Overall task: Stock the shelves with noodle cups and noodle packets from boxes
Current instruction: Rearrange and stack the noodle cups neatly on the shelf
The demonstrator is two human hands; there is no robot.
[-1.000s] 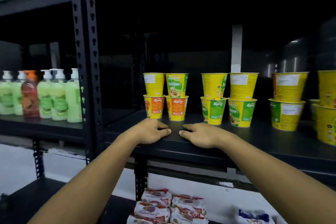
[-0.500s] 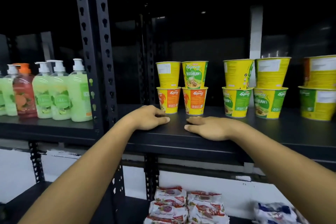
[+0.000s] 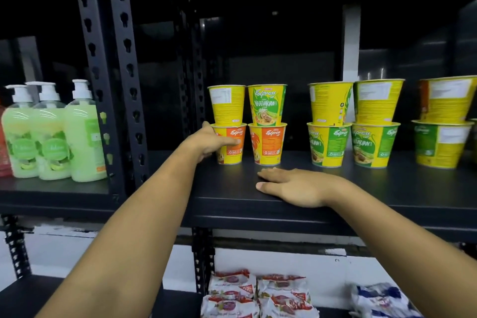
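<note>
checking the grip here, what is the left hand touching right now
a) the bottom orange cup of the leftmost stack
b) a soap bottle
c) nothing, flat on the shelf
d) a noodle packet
a: the left hand wraps the side of the orange cup, while the right hand lies flat on the shelf.

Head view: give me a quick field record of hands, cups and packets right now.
left hand: wrapped around the bottom-left orange cup
right hand: flat on the shelf, empty
cups: two-high stacks; a yellow cup sits on the held one
soap bottles: in the left bay
noodle packets: on the lower shelf
</note>
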